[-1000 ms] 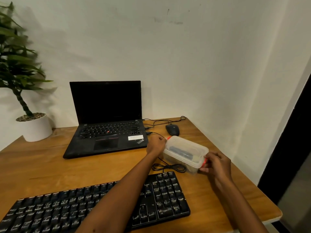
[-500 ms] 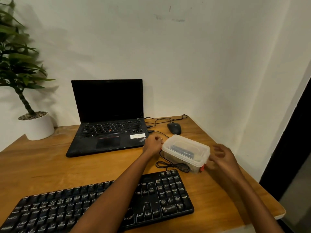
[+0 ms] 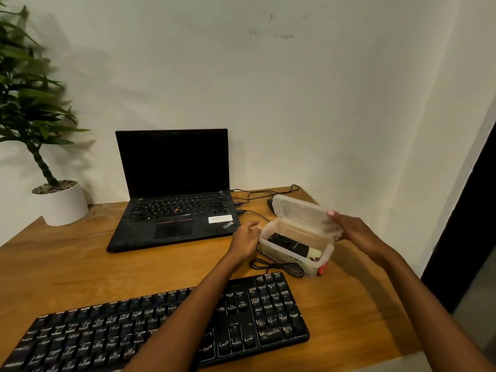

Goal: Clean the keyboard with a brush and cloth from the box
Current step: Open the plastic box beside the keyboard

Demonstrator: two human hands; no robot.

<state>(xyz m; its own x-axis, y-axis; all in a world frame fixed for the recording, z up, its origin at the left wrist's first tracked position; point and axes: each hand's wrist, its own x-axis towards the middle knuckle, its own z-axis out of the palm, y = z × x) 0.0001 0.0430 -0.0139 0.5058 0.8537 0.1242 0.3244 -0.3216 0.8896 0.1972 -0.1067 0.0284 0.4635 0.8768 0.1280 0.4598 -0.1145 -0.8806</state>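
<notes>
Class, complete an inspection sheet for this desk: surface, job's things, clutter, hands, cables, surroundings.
Surface: wooden desk; damage: nothing seen.
Job's things: black keyboard nearest; clear box open, lid tilted up; black object with pale end inside; cloth not discernible.
Clutter: open laptop, dark screen; mouse behind lid; potted plant.
Hands: right hand holds the lid's edge; left hand beside box's left end, relaxed.
Cables: black cable coiled between box and keyboard; leads at laptop's right side.
Surroundings: white wall; dark doorway right.
</notes>
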